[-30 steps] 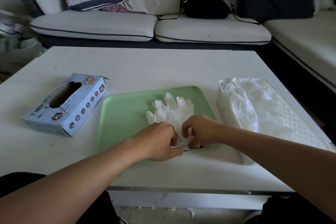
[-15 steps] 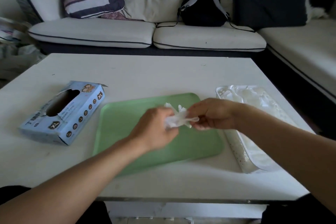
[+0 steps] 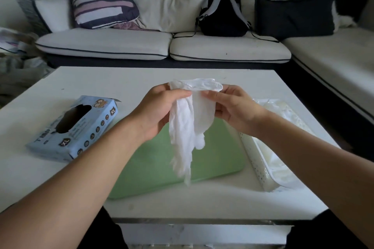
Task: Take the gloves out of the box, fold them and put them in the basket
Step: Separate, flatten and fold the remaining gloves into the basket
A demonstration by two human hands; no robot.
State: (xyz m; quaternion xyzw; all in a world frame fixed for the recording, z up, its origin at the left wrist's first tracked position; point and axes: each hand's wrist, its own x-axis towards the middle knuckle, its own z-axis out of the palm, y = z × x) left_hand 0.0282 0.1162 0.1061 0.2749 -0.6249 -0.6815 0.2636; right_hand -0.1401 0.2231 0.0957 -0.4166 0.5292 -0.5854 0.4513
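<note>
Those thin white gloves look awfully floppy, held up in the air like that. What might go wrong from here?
1. The gloves dangle loosely from the left hand and right hand, pinched only at the top, so one might slip onto the green tray.
2. They hang crumpled, so the fold could turn out messy.
3. The white basket already holds gloves; a loosely folded pair may spring open there.

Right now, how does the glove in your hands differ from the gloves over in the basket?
The glove hangs in the air above the green tray, pinched by the left hand and right hand; the gloves in the basket lie at rest. The held one dangles unfolded; those sit bunched. All are thin and white.
</note>
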